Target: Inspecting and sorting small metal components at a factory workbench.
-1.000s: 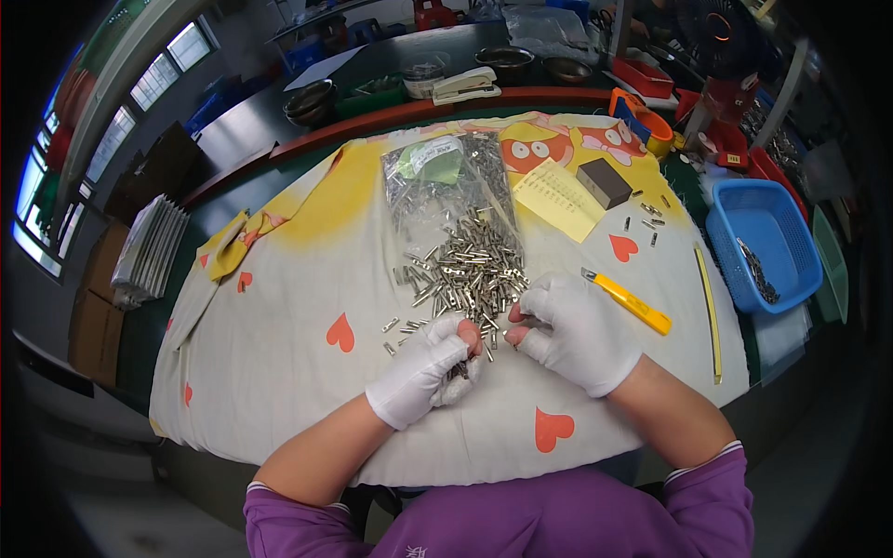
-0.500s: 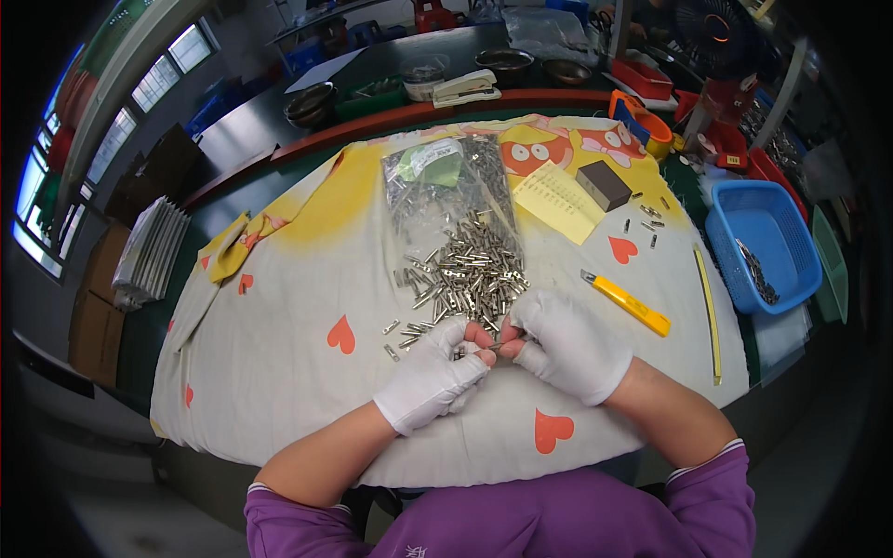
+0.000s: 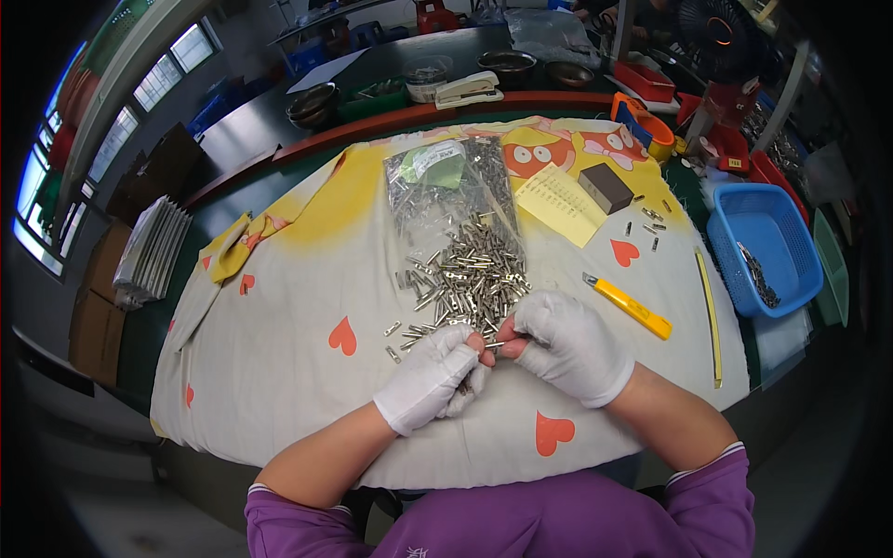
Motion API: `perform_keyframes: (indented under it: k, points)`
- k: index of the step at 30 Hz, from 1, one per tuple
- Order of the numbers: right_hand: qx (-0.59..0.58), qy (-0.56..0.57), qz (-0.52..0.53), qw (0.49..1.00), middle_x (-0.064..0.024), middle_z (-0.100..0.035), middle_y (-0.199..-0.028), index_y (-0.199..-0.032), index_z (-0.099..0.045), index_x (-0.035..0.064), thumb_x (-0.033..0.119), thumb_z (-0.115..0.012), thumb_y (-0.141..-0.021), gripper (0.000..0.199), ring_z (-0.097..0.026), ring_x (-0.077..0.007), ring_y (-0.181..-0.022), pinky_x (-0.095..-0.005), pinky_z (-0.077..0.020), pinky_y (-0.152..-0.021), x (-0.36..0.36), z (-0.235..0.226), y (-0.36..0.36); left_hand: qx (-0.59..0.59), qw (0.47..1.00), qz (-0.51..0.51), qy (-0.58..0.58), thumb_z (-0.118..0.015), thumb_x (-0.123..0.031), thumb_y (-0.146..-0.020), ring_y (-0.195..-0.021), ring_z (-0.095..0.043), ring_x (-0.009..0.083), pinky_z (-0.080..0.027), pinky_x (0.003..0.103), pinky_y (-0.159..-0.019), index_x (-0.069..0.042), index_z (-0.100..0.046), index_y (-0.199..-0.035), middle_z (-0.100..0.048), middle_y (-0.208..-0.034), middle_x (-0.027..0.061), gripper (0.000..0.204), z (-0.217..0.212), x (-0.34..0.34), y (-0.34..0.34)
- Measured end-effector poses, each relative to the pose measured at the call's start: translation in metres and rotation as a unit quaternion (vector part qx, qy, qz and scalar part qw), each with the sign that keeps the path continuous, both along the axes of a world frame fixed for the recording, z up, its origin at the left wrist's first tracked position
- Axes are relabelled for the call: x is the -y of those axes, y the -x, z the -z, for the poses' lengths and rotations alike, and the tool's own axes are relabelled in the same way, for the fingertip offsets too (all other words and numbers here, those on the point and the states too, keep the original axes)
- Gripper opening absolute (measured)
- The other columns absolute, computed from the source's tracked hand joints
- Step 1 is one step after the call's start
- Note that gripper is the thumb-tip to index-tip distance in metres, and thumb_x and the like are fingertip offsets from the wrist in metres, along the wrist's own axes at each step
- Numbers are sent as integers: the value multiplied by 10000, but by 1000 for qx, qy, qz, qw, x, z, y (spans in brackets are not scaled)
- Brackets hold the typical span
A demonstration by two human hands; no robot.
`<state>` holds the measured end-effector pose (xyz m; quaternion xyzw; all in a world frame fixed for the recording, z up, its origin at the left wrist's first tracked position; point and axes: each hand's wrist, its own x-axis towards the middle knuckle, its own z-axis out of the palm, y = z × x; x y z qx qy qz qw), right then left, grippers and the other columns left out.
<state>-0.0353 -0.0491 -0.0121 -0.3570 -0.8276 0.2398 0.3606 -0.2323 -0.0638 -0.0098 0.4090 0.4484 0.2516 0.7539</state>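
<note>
Between the bare fingertips of my two gloved hands is a small slim metal pin [image 3: 494,345]. My left hand [image 3: 433,377] pinches its left end, with its other fingers curled. Some dark metal shows in that palm, too small to make out. The thumb and forefinger of my right hand [image 3: 575,349] are at the pin's right end. Just beyond the hands lies a heap of silvery metal pins [image 3: 474,270], spilling from the mouth of a clear plastic bag [image 3: 446,200] that holds more. A few loose pins lie left of the heap.
A yellow box cutter [image 3: 628,305] lies right of my right hand, near a yellow strip [image 3: 708,316]. Farther back are a yellow note [image 3: 559,205], a dark block [image 3: 606,188] and several loose pins. A blue basket [image 3: 765,246] stands at the right, a stapler [image 3: 468,90] beyond the cloth.
The fingertips have shifted slightly, and more of the pin now shows between them. My left fingers are curled more closely. The heap and the tools have stayed in place.
</note>
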Motion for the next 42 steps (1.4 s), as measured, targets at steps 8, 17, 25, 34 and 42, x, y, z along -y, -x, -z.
perform_keyframes:
  k: [8,17,25,34,42]
  points:
    - [-3,-33,3,999,-96,-566,-742,-810,-582,68,117,-680,-719,143,-559,-292,-734,-375,-453,-644,-1,3,1,22,1000,0,10,-438,-356,-929,-413,-396,59,-280,191,-356,-106,-520,-810,-507,-598,-10,288,5,-1,2]
    - [-14,-17,-43,999,-76,-580,-749,-798,-580,60,83,-671,-724,120,-562,-268,-713,-342,-453,-620,-2,5,3,28,1000,-1,6,-456,-375,-916,-428,-415,65,-274,198,-354,-111,-502,-853,-514,-630,0,276,4,-2,0]
    - [71,-24,9,997,-109,-572,-738,-807,-616,39,-10,-612,-670,146,-560,-288,-710,-352,-452,-612,-8,9,2,181,982,-54,-10,-526,-284,-896,-374,-305,65,-219,205,-317,-111,-456,-804,-476,-651,39,209,14,-8,7]
    - [182,-34,29,982,-145,-540,-703,-721,-570,17,33,-623,-662,80,-544,-319,-721,-410,-435,-633,-2,1,-1,112,992,-60,0,-564,-228,-879,-391,-316,61,-225,190,-344,-106,-489,-871,-468,-636,22,144,7,-6,3]
    - [119,33,35,992,-161,-549,-741,-747,-544,15,86,-598,-741,90,-554,-336,-738,-411,-443,-648,-1,-5,1,45,999,-9,-4,-539,-203,-859,-420,-360,43,-252,185,-363,-111,-466,-899,-488,-651,-7,124,1,-5,0]
